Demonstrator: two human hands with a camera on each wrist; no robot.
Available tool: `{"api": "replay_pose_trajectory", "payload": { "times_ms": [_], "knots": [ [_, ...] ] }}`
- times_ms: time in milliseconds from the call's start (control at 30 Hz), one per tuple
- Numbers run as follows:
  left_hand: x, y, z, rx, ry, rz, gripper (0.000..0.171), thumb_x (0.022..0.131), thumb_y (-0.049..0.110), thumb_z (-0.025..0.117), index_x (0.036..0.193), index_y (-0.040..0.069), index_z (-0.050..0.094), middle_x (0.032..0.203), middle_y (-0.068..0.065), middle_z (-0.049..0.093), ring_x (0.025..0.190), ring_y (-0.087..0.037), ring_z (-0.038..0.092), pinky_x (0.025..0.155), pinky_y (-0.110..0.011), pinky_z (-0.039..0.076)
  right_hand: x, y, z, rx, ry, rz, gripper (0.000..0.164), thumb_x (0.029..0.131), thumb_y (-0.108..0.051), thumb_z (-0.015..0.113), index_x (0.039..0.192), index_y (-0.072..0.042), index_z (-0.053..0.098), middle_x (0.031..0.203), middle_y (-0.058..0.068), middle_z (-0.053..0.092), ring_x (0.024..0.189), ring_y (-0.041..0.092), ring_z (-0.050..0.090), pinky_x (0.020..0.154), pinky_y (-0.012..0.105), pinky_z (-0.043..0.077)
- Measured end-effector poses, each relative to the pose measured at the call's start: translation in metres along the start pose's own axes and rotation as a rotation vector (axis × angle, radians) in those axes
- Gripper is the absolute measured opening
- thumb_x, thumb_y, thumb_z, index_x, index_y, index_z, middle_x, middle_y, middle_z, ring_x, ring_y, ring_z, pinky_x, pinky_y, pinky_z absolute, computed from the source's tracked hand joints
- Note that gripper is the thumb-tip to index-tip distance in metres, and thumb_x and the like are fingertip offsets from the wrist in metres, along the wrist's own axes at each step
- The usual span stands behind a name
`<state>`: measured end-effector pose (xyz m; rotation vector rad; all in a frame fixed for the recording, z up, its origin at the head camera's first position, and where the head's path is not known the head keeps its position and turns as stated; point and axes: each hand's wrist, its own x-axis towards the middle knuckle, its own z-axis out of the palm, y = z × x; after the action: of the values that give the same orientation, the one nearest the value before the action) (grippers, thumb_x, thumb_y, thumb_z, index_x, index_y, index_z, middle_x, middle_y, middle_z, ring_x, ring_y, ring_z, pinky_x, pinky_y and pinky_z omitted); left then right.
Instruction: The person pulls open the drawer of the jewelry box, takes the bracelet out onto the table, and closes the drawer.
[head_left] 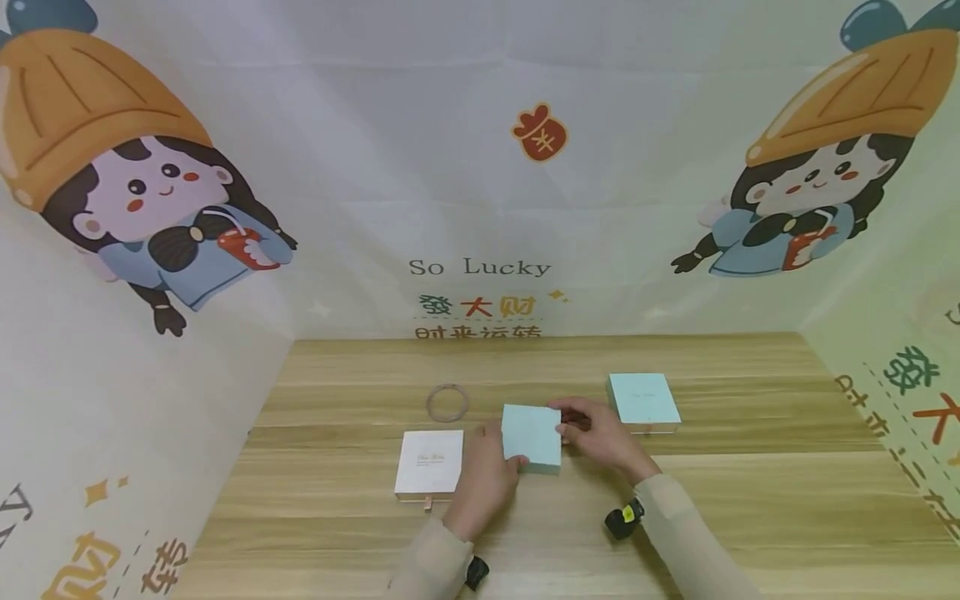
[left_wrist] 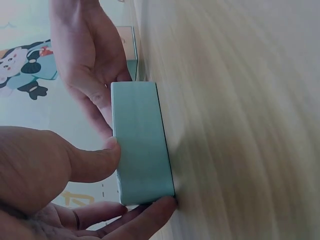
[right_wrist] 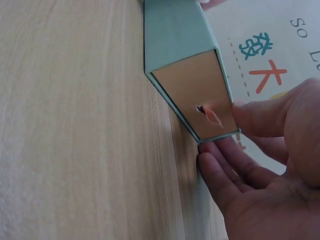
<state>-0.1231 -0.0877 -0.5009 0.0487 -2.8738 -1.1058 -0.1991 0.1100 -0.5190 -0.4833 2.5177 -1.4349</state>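
A mint-green drawer-style gift box (head_left: pixel 531 435) lies on the table between both hands. My left hand (head_left: pixel 489 471) grips its left side; in the left wrist view the thumb (left_wrist: pixel 97 162) presses the box's upper edge and the fingers wrap its end, low by the tabletop. From the right, my right hand (head_left: pixel 596 433) holds the far right corner, thumb on the upper edge and fingers behind. The right wrist view shows the box's copper-coloured drawer front (right_wrist: pixel 192 92), flush in the sleeve, with a small ribbon tab (right_wrist: pixel 214 116) at a slit.
Left of the hands sits a white box (head_left: pixel 429 461) with gold lettering and a ribbon tab. Behind it lies a thin ring-shaped bangle (head_left: pixel 447 403). Another mint-green box (head_left: pixel 645 400) stands at the back right. A printed cloth (head_left: pixel 360 167) walls the wooden table (head_left: pixel 315 467).
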Motion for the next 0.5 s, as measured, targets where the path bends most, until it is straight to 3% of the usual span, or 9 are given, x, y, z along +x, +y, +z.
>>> {"api": "replay_pose_trajectory", "payload": {
  "times_ms": [167,500],
  "knots": [
    [-0.008,0.001,0.002,0.006,0.037,0.009,0.056,0.086,0.012,0.081,0.125,-0.016,0.053,0.109,-0.03,0.063,0.101,-0.041,0.065,0.088,-0.053,0.057,0.001,0.001,-0.001,-0.014,-0.033,-0.047,0.035,0.098,-0.005,0.065,0.133,-0.007,0.067,0.122,0.015,0.07,0.111,0.028,0.067,0.096,0.041,0.057],
    [-0.022,0.001,0.001,0.028,0.069,0.036,0.053,0.084,0.013,0.083,0.118,-0.016,0.055,0.097,-0.022,0.06,0.089,-0.032,0.063,0.079,-0.048,0.056,-0.002,0.0,0.001,-0.026,-0.086,-0.113,0.035,0.099,-0.003,0.063,0.133,-0.005,0.066,0.127,0.017,0.068,0.115,0.032,0.065,0.1,0.044,0.056]
  ]
}}
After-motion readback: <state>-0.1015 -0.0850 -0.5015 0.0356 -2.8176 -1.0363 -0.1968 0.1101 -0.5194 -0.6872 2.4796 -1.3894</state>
